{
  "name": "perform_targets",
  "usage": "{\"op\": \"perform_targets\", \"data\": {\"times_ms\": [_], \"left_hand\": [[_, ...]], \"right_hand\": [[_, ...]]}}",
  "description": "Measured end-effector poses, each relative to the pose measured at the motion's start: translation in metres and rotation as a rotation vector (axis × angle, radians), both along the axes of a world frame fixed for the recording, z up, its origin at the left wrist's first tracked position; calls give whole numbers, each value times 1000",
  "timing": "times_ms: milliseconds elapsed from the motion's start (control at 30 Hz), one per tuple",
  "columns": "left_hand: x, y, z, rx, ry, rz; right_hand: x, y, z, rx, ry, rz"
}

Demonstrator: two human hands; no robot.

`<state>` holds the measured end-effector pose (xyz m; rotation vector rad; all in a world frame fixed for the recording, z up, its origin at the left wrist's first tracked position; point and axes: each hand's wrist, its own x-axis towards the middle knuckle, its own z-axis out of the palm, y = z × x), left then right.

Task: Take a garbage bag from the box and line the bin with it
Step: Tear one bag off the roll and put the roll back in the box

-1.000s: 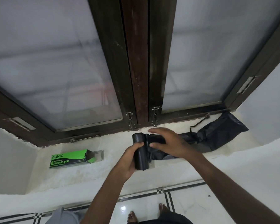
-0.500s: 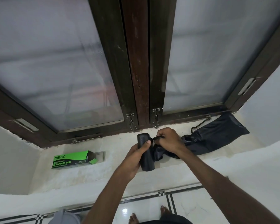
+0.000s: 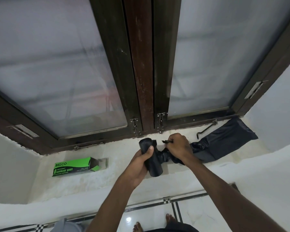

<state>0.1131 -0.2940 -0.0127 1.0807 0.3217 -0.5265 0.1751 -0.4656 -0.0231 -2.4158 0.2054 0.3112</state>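
**Head view: both hands on the black bag roll at the window ledge**

Head view looks down on a pale stone window ledge [image 3: 84, 181] set into a recess below a dark wooden window frame [image 3: 138, 64] with frosted panes. The left hand [image 3: 141, 163] is closed around a black roll of garbage bags [image 3: 153, 166], thumb pressed across its upper part; the roll stands tilted just above the ledge's near half. The right hand [image 3: 178, 146] is clenched on the gathered neck of a black garbage bag [image 3: 224, 141], which joins the roll on its right side and trails right across the ledge, its far end lying flat by the right corner of the recess. A torn black edge shows between the two hands.

The green garbage bag box [image 3: 74, 166] lies flat on the ledge, well to the left of the hands, its right flap open. Bare ledge lies between box and roll. A metal window stay [image 3: 207, 128] rests near the bag's far end.

White walls close in both sides. Below the near edge, glossy white floor tiles [image 3: 199, 215] with black lines show, with bare toes [image 3: 138, 227] on them.
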Motion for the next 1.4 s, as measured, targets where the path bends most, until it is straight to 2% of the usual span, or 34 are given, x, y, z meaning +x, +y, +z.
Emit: {"op": "perform_targets", "data": {"times_ms": [100,233,367,567,800,1033,1167,1300,1400], "left_hand": [[5,1,-4,35,66,76],[12,8,-7,26,74,178],[15,12,-5,2,61,189],[16,10,-6,78,55,141],[13,2,-6,119,61,149],[18,21,3,55,96,247],[21,30,3,-26,110,314],[15,23,4,-88,178,281],[11,21,3,-146,193,294]], "right_hand": [[-1,-3,2,131,31,66],[-6,-11,9,435,169,69],[-11,-17,23,529,338,163],[-8,-9,11,423,219,221],[-9,3,4,197,79,284],[-4,-32,-11,-31,-16,144],[5,-41,-7,5,-50,230],[11,-35,6,26,-20,306],[12,-33,11,-145,-135,387]]}}
